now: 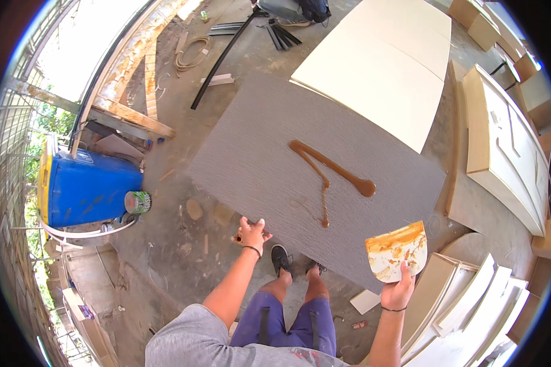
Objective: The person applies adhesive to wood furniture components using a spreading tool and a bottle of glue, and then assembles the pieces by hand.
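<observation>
A large grey textured board lies flat in front of me. Brown glue is poured on it in a forked streak ending in a blob. My left hand rests on the board's near edge, fingers spread, holding nothing. My right hand grips a pale flat spreader smeared with brown glue, held above the board's near right corner.
A cream panel lies beyond the grey board. White cabinet parts and stacked white boards stand at the right. A blue drum and a small can sit at the left. Timber, a hose and black bars lie at the back.
</observation>
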Demonstrator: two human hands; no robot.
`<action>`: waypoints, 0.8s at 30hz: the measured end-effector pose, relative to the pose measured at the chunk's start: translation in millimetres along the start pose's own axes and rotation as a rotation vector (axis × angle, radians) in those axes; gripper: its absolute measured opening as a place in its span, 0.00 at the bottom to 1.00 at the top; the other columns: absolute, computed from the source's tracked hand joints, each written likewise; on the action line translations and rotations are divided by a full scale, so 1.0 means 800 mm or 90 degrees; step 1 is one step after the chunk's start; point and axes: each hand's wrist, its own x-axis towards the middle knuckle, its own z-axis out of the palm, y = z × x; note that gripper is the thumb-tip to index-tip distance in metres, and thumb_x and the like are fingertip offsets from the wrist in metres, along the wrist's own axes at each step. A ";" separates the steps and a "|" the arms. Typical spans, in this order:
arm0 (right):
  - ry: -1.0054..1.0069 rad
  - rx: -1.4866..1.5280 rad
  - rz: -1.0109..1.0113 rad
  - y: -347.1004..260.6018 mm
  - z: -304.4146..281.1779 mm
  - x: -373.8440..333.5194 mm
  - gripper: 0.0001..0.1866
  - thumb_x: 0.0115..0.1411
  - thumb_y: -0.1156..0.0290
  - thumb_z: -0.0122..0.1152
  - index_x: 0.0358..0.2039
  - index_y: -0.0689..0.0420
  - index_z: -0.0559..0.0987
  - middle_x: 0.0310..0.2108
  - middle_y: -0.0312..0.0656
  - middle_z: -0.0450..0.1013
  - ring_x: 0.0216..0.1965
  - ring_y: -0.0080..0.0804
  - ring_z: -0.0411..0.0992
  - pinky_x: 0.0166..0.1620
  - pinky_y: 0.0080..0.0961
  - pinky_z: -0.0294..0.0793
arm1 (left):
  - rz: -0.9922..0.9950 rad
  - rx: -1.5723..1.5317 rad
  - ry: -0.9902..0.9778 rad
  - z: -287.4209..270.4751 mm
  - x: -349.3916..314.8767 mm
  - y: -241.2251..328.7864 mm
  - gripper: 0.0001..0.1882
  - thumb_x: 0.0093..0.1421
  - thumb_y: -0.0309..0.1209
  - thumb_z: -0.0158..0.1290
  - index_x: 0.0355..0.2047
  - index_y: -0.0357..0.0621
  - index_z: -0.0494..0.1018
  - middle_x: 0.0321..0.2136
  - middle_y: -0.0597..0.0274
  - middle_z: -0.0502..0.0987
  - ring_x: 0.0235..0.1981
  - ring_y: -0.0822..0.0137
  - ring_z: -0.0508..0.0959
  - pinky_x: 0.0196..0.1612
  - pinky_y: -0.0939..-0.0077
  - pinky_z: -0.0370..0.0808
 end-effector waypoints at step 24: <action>0.117 -1.282 -0.042 -0.006 0.067 0.170 0.23 0.51 0.70 0.48 0.48 0.64 0.67 0.41 0.60 0.71 0.45 0.56 0.69 0.48 0.41 0.68 | -0.044 0.008 -0.038 0.007 0.038 0.056 0.25 0.55 0.31 0.55 0.44 0.40 0.53 0.34 0.54 0.63 0.31 0.65 0.68 0.24 0.68 0.77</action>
